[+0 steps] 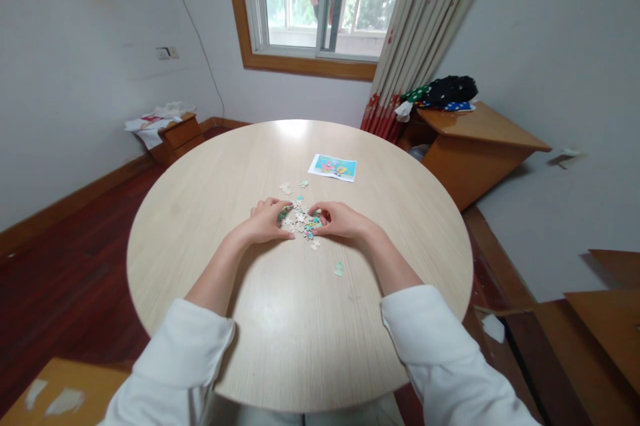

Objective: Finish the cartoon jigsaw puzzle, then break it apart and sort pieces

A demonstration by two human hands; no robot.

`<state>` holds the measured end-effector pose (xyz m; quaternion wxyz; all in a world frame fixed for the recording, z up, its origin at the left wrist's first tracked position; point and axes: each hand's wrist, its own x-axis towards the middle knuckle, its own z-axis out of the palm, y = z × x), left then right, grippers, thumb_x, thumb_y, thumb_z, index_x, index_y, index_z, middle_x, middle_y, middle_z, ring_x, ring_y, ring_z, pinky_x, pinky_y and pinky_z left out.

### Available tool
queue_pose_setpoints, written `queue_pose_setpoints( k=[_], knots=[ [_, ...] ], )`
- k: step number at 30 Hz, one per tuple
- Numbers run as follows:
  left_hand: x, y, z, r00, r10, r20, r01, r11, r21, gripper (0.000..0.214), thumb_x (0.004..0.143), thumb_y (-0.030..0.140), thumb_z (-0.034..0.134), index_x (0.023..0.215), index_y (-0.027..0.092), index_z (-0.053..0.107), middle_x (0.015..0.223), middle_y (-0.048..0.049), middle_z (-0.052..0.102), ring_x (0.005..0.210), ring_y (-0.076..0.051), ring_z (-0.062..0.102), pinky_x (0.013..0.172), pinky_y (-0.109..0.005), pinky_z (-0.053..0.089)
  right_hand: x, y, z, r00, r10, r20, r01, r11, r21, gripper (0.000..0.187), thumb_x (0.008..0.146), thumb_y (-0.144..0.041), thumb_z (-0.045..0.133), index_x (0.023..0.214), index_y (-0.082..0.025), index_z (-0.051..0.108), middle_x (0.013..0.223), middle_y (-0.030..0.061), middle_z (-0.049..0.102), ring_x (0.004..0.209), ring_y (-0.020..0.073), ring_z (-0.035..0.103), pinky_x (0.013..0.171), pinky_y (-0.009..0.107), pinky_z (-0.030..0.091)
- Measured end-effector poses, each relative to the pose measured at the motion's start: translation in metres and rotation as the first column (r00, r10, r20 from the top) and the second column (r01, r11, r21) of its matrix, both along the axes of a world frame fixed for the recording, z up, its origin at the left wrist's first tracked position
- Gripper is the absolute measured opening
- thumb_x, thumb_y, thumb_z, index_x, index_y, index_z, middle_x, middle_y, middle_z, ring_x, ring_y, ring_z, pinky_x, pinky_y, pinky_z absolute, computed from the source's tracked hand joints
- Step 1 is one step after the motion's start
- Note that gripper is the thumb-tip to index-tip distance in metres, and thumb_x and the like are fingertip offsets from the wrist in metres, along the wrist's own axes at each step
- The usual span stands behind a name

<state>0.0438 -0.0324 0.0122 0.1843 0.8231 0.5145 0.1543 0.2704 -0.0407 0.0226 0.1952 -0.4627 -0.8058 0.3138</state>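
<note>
Over on the left, past the pale round tabletop (170,259), white cloth or paper (163,114) lies on a small wooden stand (183,136). Next comes the person's left hand (265,222), curved with thumb and fingers spread around the near-left side of a heap of puzzle pieces (300,218). The heap sits mid-table between both hands, white backs mixed with teal and green faces; a few strays lie just beyond it. Farther back is a bright picture sheet (334,168). One green piece (339,269) lies alone, nearer the person. The right hand (341,221) cups the heap's right side, thumb and fingers apart; I can't tell whether it grips any pieces. Rightmost, dark dotted cloth (450,91) rests on a wooden cabinet (480,129).
</note>
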Motion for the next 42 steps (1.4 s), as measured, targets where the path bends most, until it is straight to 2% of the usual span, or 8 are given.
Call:
queue_pose_setpoints(
  k=[6,12,15,19,23,29,36,42],
  knots=[
    [0.02,-0.001,-0.009,0.979,-0.105,0.176,0.095,0.993,0.064,0.032,0.076,0.025,0.057,0.106,0.018,0.063,0.097,-0.0092,0.059,0.092,-0.022,0.057,0.085,-0.036,0.045,-0.024,-0.008,0.002,0.984,-0.103,0.146,0.075,0.98,0.184,0.029,0.082,-0.027,0.058,0.108,-0.017,0.064,0.076,0.0037,0.066,0.064,0.0137,0.054,0.059,0.024,0.036],
    [0.023,0.004,-0.016,0.962,-0.053,0.268,0.017,0.991,0.136,0.026,0.075,0.014,0.052,0.097,0.016,0.064,0.089,-0.0063,0.063,0.081,-0.018,0.058,0.078,-0.031,0.046,-0.033,-0.006,-0.003,0.977,-0.165,0.136,0.123,0.954,0.275,0.022,0.087,-0.017,0.048,0.096,-0.017,0.068,0.092,0.0104,0.07,0.08,0.0179,0.062,0.07,0.026,0.039],
    [0.024,0.004,-0.013,0.941,0.007,0.338,-0.06,0.987,0.147,0.02,0.074,0.013,0.051,0.088,0.017,0.065,0.081,-0.0039,0.065,0.074,-0.016,0.058,0.074,-0.03,0.047,-0.032,-0.004,-0.006,0.983,-0.179,0.032,0.162,0.944,0.288,0.02,0.086,-0.017,0.049,0.093,-0.016,0.068,0.085,0.0078,0.07,0.073,0.0152,0.06,0.067,0.024,0.039],
    [0.026,0.001,-0.002,0.873,0.063,0.483,-0.147,0.979,0.139,0.014,0.076,0.022,0.052,0.081,0.017,0.064,0.08,-0.0035,0.067,0.069,-0.015,0.058,0.069,-0.027,0.046,-0.028,-0.001,-0.006,0.968,-0.193,-0.162,0.232,0.934,0.273,0.019,0.085,-0.023,0.051,0.089,-0.015,0.068,0.067,0.0008,0.063,0.058,0.0101,0.05,0.059,0.021,0.035],
    [0.025,0.001,0.005,0.789,0.109,0.605,-0.213,0.972,0.103,0.014,0.074,0.027,0.054,0.075,0.017,0.063,0.073,-0.0023,0.066,0.064,-0.013,0.056,0.062,-0.025,0.045,-0.024,0.001,-0.002,0.926,-0.224,-0.304,0.3,0.925,0.232,0.024,0.082,-0.034,0.055,0.073,-0.014,0.066,0.054,-0.0045,0.048,0.053,0.0085,0.04,0.054,0.021,0.03],
    [0.025,0.003,0.006,0.654,0.159,0.739,-0.25,0.968,0.013,0.019,0.071,0.035,0.057,0.074,0.017,0.06,0.058,0.002,0.055,0.049,-0.01,0.048,0.046,-0.021,0.036,-0.021,0.002,0.002,0.856,-0.27,-0.441,0.369,0.916,0.156,0.038,0.073,-0.049,0.061,0.057,-0.016,0.052,0.05,-0.0067,0.038,0.05,0.0079,0.032,0.05,0.022,0.026],
    [0.026,0.0,0.013,0.62,0.181,0.763,-0.29,0.957,0.009,0.017,0.071,0.034,0.059,0.077,0.018,0.059,0.047,0.0071,0.044,0.044,-0.009,0.04,0.046,-0.021,0.032,-0.021,0.003,0.003,0.821,-0.265,-0.506,0.409,0.891,0.197,0.047,0.075,-0.055,0.056,0.05,-0.019,0.038,0.05,-0.0061,0.033,0.051,0.0085,0.031,0.052,0.024,0.026],
    [0.026,-0.002,0.015,0.642,0.181,0.745,-0.294,0.956,0.021,0.02,0.072,0.038,0.058,0.076,0.019,0.058,0.044,0.0088,0.035,0.041,-0.008,0.033,0.044,-0.021,0.026,-0.02,0.005,0.0,0.819,-0.273,-0.505,0.443,0.861,0.252,0.052,0.08,-0.058,0.047,0.051,-0.021,0.026,0.053,-0.0057,0.025,0.051,0.0083,0.027,0.053,0.024,0.024]
  ],
)
